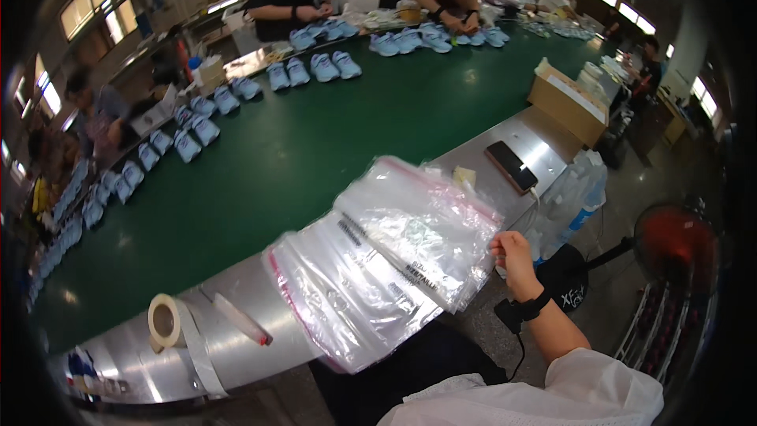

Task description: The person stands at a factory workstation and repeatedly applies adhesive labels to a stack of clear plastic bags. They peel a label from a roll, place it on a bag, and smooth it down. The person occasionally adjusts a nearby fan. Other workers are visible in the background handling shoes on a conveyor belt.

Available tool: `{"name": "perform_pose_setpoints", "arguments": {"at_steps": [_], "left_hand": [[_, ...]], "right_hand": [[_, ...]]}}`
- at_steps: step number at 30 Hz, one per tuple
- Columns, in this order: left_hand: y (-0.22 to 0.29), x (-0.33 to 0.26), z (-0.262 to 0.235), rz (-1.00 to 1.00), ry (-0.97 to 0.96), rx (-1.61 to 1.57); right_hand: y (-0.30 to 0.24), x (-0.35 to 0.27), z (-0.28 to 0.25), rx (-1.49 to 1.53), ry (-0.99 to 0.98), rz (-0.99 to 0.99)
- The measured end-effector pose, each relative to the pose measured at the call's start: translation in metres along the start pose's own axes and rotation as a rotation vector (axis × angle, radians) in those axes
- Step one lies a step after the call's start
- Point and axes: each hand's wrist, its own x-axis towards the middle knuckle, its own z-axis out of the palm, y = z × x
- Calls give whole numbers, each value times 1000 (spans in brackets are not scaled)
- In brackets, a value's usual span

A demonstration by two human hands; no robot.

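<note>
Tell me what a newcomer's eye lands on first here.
First, the stack of clear plastic bags fanned over the near metal edge of the table, gripped by the right hand. Next, the rows of light blue shoes along the far side of the long green belt. A tape roll sits lower left.

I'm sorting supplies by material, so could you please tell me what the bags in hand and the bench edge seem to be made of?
The bags look like thin clear plastic film: see-through, crinkled, glossy, with pink sealing strips. The right hand grips the stack. The bench edge seems to be bare sheet metal, silvery and dully reflective.
</note>
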Motion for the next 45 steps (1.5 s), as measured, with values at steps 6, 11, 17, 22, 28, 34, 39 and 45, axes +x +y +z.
{"name": "perform_pose_setpoints", "arguments": {"at_steps": [6,11,17,22,28,34,39,45], "left_hand": [[5,-185,6,-54,2111,693],[-6,-327,-12,-207,2351,1118],[1,-338,-48,-866,1826,1274],[-22,-339,-60,-97,2279,1316],[-19,-317,-56,-599,1819,1154],[-43,-176,-29,-273,1641,362],[-28,-167,-48,-309,1583,433],[68,-250,-109,309,1839,556]], "right_hand": [[0,-12,3,-213,61,-414],[-19,-58,69,-256,-321,-616],[-36,-139,150,-346,-959,-798],[-20,-165,165,-443,-1278,-744],[-9,-179,183,-461,-1468,-741],[15,-196,184,-382,-1341,-782],[13,-196,183,-493,-1446,-205],[-8,-183,158,-607,-1618,-241]]}}
